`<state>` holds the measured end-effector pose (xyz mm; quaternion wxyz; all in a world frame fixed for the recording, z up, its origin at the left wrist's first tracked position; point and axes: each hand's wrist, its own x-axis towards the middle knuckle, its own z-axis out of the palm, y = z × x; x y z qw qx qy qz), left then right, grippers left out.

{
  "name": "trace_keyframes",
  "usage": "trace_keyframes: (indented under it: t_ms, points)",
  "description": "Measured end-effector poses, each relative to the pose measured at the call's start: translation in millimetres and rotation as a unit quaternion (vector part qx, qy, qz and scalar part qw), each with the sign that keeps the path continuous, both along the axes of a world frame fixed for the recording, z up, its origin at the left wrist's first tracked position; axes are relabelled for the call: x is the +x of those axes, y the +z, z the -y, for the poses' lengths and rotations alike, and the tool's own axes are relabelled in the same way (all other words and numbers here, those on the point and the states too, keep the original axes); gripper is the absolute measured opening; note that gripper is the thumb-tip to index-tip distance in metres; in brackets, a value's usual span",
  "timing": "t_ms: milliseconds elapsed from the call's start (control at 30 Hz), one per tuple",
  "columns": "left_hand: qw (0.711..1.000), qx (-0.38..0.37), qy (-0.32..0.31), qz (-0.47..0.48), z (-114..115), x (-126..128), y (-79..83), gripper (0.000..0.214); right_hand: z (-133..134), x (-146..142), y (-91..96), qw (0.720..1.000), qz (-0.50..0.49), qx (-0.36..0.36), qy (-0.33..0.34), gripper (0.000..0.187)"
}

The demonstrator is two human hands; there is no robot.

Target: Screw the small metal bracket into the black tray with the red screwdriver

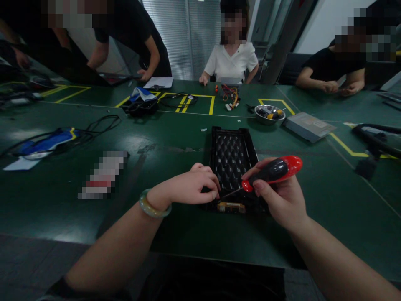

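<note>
A black plastic panel (230, 161) with a raised diamond pattern lies flat on the table in front of me. My right hand (283, 196) is wrapped round the red and black handle of a screwdriver (272, 171). Its thin shaft slants down to the left, its tip near the panel's front left corner. There, my left hand (197, 186) has its fingers curled and thumb and forefinger close together by the tip; whatever they pinch is hidden. A yellowish-brown connector strip (231, 207) sits along the panel's near edge. A bangle circles my left wrist.
On the green table (175, 230), a metal bowl of tools (269, 115) and a grey metal box (308, 126) stand back right. Coloured wires (230, 95) lie farther off. To the left are a pixelated flat object (105, 173) and a blue item with cables (50, 140). Several people are around the table.
</note>
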<state>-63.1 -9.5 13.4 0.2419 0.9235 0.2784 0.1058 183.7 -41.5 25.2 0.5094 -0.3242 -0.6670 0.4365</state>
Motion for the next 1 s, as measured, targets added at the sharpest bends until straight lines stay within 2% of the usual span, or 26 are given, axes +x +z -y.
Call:
trace_keyframes:
  t_ms: [300,467,600,700,867,1000]
  points:
    - [1.0,-0.004,-0.002,-0.001,-0.4,-0.1,0.3,0.02,0.4,-0.6,1.5,1.0,0.006,-0.002,0.0,0.029]
    - [1.0,-0.009,-0.003,0.002,0.4,1.2,2.6,0.021,-1.7,0.5,3.8,0.998,0.065,0.018,0.002,0.033]
    - [1.0,-0.012,0.001,0.009,2.2,2.1,4.6,0.019,0.9,-2.8,21.4,0.987,0.157,0.037,0.017,0.034]
    - [1.0,-0.012,0.009,0.013,3.7,2.7,5.0,0.018,3.2,-9.0,39.6,0.978,0.196,0.04,0.052,0.026]
    - [1.0,-0.008,0.019,0.004,5.4,3.4,3.4,0.018,-1.9,-21.7,66.6,0.946,0.314,0.013,0.079,0.017]
    - [0.999,0.005,0.035,-0.004,6.3,2.9,0.9,0.014,-6.2,-32.9,77.1,0.938,0.339,0.009,0.068,0.041]
